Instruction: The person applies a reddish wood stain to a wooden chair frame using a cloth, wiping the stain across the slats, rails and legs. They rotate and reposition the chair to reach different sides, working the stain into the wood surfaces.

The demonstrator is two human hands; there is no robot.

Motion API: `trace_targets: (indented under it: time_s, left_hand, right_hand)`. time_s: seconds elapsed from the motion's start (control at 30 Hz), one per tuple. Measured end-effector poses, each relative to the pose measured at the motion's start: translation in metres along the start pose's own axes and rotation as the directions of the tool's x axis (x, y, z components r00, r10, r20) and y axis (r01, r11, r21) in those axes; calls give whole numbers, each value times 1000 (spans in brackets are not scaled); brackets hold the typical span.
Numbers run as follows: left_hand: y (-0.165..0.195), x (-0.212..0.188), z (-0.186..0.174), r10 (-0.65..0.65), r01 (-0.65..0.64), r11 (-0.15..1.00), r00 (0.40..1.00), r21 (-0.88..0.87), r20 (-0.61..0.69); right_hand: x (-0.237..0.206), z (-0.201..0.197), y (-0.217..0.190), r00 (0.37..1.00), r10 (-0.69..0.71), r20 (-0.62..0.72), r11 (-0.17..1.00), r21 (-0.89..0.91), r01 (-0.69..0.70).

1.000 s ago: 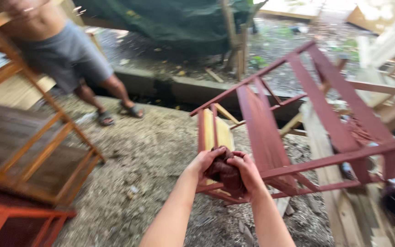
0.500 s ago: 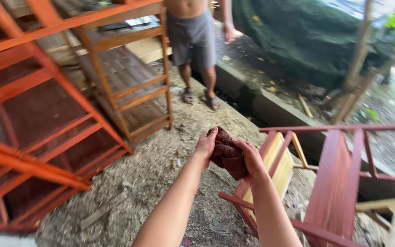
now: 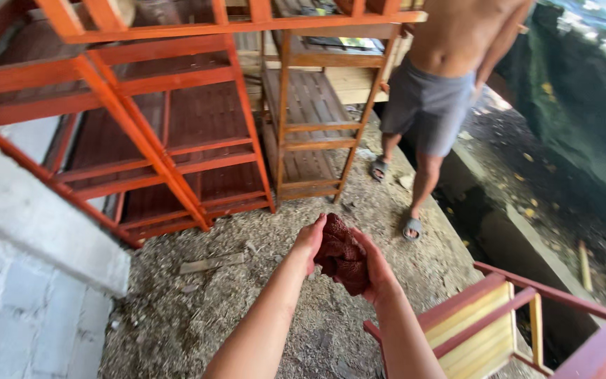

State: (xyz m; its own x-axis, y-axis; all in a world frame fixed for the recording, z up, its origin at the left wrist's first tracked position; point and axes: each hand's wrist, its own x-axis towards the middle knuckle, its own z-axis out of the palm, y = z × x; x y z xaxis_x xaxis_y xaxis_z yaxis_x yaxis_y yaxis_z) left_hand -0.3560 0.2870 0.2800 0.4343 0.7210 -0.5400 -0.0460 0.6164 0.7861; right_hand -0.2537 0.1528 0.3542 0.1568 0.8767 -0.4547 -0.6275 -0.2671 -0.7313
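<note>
A crumpled dark red rag (image 3: 344, 257) is pressed between both my hands, out in front of me above the sawdust floor. My left hand (image 3: 309, 240) cups its left side and my right hand (image 3: 379, 270) wraps its right side. Just below and right of my hands is a red-painted wooden frame (image 3: 499, 319) with pale yellow slats.
Stacked orange-red wooden racks (image 3: 149, 140) fill the upper left, and a brown slatted shelf unit (image 3: 310, 119) stands behind. Another person in grey shorts and sandals (image 3: 429, 105) stands at the upper right beside a ditch edge (image 3: 499, 224). A grey block wall (image 3: 29, 281) is at the lower left.
My view has swung left and down. The painted frame has slid to the lower right and the racks now fill the left. Both hands keep hold of the rag.
</note>
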Motion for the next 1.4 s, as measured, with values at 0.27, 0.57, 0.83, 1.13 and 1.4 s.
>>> trace_targets:
  time_s: [0.27, 0.57, 0.83, 1.13, 1.4]
  left_hand:
    - [59, -3, -115, 222, -113, 914, 943, 390, -247]
    - [166, 11, -271, 365, 56, 654, 850, 754, -379]
    - [278, 46, -400, 410, 114, 578, 815, 808, -409]
    - [367, 68, -459, 363, 82, 536, 876, 840, -317]
    - [329, 99, -464, 285, 89, 548, 915, 832, -286]
  right_hand:
    - [48, 111, 24, 985, -17, 171, 989, -141, 42]
    - [148, 242, 71, 957, -66, 281, 994, -69, 89]
    - [220, 367, 101, 971, -78, 226, 991, -89, 100]
    - [269, 443, 101, 988, -75, 137, 993, -78, 87]
    - [282, 439, 116, 991, -92, 95, 986, -130, 104]
